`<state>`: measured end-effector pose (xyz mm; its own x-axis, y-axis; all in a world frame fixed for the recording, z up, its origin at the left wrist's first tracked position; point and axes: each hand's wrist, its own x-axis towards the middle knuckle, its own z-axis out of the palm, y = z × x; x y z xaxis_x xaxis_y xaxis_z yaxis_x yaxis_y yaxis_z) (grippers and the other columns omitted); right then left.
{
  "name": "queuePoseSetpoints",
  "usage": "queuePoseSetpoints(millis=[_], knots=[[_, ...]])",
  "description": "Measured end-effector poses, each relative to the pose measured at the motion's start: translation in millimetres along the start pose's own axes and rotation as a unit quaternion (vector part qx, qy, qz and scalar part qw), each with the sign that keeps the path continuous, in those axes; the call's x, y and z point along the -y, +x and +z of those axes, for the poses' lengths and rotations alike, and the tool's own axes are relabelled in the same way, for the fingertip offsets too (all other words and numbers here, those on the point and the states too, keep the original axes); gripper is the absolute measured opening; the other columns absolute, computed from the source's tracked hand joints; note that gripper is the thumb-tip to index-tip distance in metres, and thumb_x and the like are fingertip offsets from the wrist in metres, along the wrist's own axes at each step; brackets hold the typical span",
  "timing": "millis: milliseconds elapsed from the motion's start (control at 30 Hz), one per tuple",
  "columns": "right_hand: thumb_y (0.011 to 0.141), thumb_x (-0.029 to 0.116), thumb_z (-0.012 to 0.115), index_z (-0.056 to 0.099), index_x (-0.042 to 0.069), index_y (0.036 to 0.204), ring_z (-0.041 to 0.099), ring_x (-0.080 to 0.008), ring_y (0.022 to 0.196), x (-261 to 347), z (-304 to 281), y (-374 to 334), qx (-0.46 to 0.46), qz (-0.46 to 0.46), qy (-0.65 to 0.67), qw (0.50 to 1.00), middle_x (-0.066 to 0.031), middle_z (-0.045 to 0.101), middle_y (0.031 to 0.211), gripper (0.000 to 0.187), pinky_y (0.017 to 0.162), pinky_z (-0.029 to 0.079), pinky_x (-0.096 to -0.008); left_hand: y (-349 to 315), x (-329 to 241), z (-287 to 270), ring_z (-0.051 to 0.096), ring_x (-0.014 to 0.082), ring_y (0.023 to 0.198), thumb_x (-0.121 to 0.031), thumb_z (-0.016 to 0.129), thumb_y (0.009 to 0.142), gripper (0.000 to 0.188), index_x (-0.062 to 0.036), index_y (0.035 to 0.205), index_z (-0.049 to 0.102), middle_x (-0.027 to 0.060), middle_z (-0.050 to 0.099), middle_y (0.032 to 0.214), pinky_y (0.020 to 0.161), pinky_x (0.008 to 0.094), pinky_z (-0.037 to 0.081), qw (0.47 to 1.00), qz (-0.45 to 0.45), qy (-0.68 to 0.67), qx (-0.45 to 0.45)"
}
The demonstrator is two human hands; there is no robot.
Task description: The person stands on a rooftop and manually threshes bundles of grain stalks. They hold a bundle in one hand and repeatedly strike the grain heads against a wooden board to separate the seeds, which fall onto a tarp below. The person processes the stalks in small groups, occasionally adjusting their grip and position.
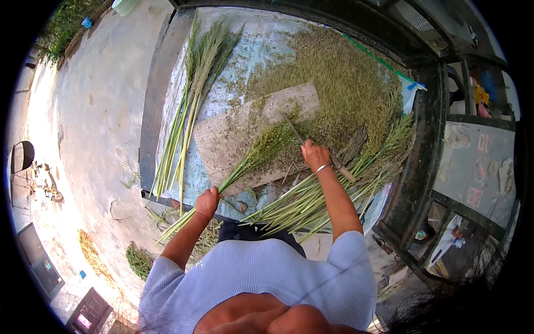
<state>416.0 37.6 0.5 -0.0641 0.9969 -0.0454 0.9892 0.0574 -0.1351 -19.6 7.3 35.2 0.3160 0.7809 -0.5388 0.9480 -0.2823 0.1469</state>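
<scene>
My left hand (207,202) is closed round the lower stems of a small bunch of green seed-headed stalks (261,146). The bunch slants up to the right, its heads resting over a tan board (222,136) strewn with seeds. In my right hand (316,155) is a narrow knife-like tool with a wooden handle (344,170). Its thin grey blade points up and left, across the heads of the bunch. Below my right forearm lies a larger pile of green stalks (300,203), heads toward the right. Whether the blade touches the heads I cannot tell.
A pale blue sheet (253,53) covers the platform. Loose seeds (350,69) spread over its upper right, and thin stalks with feathery tops (194,83) lie at left. A dark metal frame (425,150) borders the right side. Concrete ground (105,100) stretches to the left.
</scene>
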Motion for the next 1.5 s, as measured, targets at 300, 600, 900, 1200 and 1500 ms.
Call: queuePoseSetpoints(millis=[300,600,900,1200,1500], knots=[[0.083,0.028,0.058,0.042,0.008,0.075,0.045,-0.0273,0.036,67,-66,5,-0.085,0.029,0.067,0.994,-0.0081,0.044,0.044,0.027,0.038,0.039,-0.038,8,1,1,0.057,0.0307,0.056,-0.015,0.048,0.082,0.03,-0.0056,0.11,0.043,0.014,0.05,0.076,0.047,0.0412,0.047,0.994,0.031,0.068,-0.085],[0.091,0.03,0.046,0.048,0.005,0.095,0.04,-0.022,0.033,9,-14,12,0.098,0.082,0.002,0.992,-0.0067,0.045,0.043,0.025,0.031,0.034,-0.0369,40,22,-10,0.058,0.03,0.054,-0.024,0.05,0.083,0.044,-0.0124,0.124,0.038,0.0141,0.052,0.075,0.043,0.0402,0.046,0.993,0.056,0.102,-0.035],[0.084,0.028,0.056,0.042,0.008,0.075,0.052,-0.027,0.041,31,-80,22,-0.085,0.093,0.035,0.991,-0.0092,0.049,0.047,0.027,0.037,0.042,-0.0379,35,15,-5,0.058,0.027,0.054,-0.013,0.047,0.082,0.04,-0.0079,0.122,0.04,0.0129,0.053,0.078,0.043,0.0386,0.047,0.987,0.054,0.132,-0.08],[0.089,0.032,0.048,0.045,0.006,0.082,0.051,-0.027,0.04,30,-4,11,-0.009,0.029,0.057,0.998,-0.0096,0.052,0.048,0.027,0.038,0.041,-0.0416,47,17,-6,0.058,0.0324,0.055,-0.014,0.048,0.082,0.03,-0.0055,0.11,0.04,0.0177,0.054,0.074,0.043,0.0415,0.046,0.995,0.053,0.07,-0.048],[0.088,0.031,0.049,0.05,0.001,0.093,0.056,-0.0324,0.05,-29,-93,2,-0.062,0.238,0.026,0.969,-0.0144,0.056,0.059,0.031,0.042,0.044,-0.0423,34,-1,-6,0.058,0.0373,0.071,-0.02,0.055,0.079,0.036,-0.0079,0.109,0.04,0.0193,0.057,0.081,0.058,0.0466,0.046,0.991,0.043,-0.117,-0.054]])
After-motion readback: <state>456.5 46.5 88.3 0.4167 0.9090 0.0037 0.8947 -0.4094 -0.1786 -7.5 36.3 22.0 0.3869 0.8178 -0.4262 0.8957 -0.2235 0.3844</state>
